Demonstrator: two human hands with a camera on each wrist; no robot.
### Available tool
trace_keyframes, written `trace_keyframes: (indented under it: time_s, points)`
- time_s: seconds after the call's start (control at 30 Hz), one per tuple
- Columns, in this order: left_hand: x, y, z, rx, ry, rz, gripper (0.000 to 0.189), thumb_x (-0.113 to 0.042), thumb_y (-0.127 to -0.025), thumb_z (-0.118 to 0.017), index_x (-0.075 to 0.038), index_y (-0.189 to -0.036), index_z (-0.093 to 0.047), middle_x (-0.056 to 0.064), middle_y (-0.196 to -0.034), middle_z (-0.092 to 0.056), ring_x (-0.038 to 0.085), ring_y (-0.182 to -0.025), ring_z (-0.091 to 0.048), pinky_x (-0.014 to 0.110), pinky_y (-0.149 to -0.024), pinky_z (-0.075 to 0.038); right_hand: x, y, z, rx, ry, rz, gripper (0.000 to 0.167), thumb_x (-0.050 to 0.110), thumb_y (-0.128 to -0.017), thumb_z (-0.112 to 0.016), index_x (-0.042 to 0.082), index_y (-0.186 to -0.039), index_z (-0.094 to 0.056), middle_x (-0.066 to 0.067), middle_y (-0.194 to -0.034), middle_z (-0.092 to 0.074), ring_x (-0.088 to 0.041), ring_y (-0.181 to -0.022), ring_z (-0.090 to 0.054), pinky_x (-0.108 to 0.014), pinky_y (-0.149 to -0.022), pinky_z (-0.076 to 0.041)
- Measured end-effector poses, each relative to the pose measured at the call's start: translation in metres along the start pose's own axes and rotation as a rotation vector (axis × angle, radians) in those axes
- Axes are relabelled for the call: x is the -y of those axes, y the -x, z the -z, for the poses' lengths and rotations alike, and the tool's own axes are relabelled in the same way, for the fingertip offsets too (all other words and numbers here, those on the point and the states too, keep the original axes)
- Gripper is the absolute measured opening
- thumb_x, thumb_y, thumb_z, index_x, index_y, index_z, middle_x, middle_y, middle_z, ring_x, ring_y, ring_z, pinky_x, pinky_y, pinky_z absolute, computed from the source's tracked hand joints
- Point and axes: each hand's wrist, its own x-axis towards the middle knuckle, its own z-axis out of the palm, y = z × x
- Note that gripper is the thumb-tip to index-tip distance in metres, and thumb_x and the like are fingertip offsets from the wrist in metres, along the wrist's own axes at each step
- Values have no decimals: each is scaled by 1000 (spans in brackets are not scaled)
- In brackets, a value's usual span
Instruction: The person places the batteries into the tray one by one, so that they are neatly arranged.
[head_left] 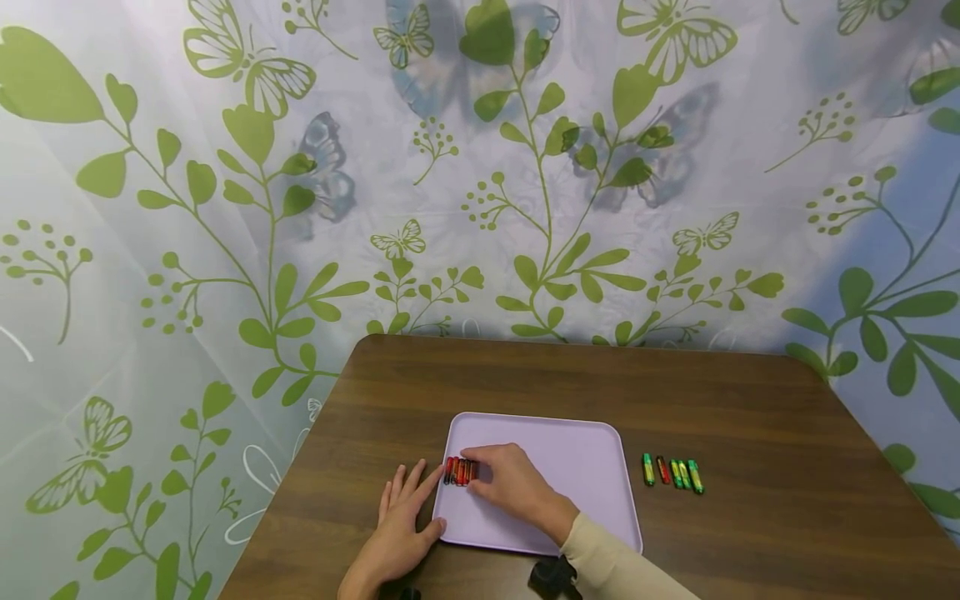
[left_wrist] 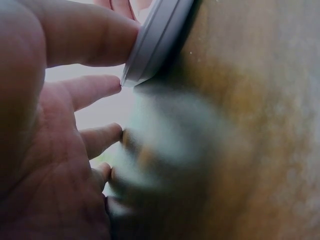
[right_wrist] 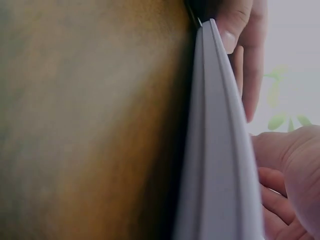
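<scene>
A lilac tray [head_left: 555,483] lies on the table. Along its left side, several red-and-black batteries [head_left: 459,471] stand side by side in a row. My right hand [head_left: 517,483] reaches over the tray and pinches the battery at the row's right end between thumb and forefinger, one at each end of it. With fingers spread and straight, my left hand [head_left: 401,525] rests at the tray's left edge. In the left wrist view its thumb [left_wrist: 95,37] touches the tray rim [left_wrist: 155,42]. The right wrist view shows the tray's side wall [right_wrist: 217,140]; the batteries are hidden there.
Right of the tray, several green-and-yellow batteries [head_left: 678,473] and one red battery [head_left: 663,469] lie on the brown wooden table [head_left: 750,417]. A curtain with leaves and butterflies [head_left: 480,208] hangs behind the table's back edge. A black wrist device [head_left: 553,577] shows below the right sleeve.
</scene>
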Motion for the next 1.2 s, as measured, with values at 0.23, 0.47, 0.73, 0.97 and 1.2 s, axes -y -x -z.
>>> trace_keyframes:
  time_s: [0.23,0.47,0.73,0.97,1.2]
  points:
    - [0,0,0,1,-5,-1,77,-14,-94,-77,-14,-166,-48,30,-177,-28,60,-166,-1,75,-130,8,1,2,-2,-4,-4,-26,48,13,-86,-92,6,-132,-79,-7,-127,-82,-23,-119,-78,-41,-102,-64]
    - [2,1,3,-3,-12,-9,76,-13,-94,-77,-13,-165,-50,30,-176,-30,60,-166,-3,76,-129,6,-2,7,9,-6,-123,-65,49,11,-86,-92,6,-133,-79,-6,-130,-81,-23,-118,-79,-42,-101,-65]
    - [4,3,6,1,-18,-5,76,-13,-94,-77,-14,-165,-50,29,-177,-30,59,-166,-3,75,-130,6,-7,16,36,24,-289,-111,50,16,-90,-90,4,-136,-76,-7,-134,-79,-27,-118,-79,-45,-104,-63]
    - [4,2,7,11,-10,0,77,-13,-94,-77,-14,-165,-49,28,-177,-28,59,-166,-2,75,-130,8,-20,27,60,73,-363,-109,57,28,-90,-92,6,-140,-74,-11,-136,-78,-24,-125,-76,-42,-109,-61]
    - [4,1,8,18,-1,-3,77,-13,-94,-77,-14,-166,-48,29,-178,-27,59,-166,-1,75,-130,9,-35,43,86,96,-414,-131,60,31,-89,-93,8,-141,-74,-12,-135,-78,-28,-125,-77,-41,-109,-61]
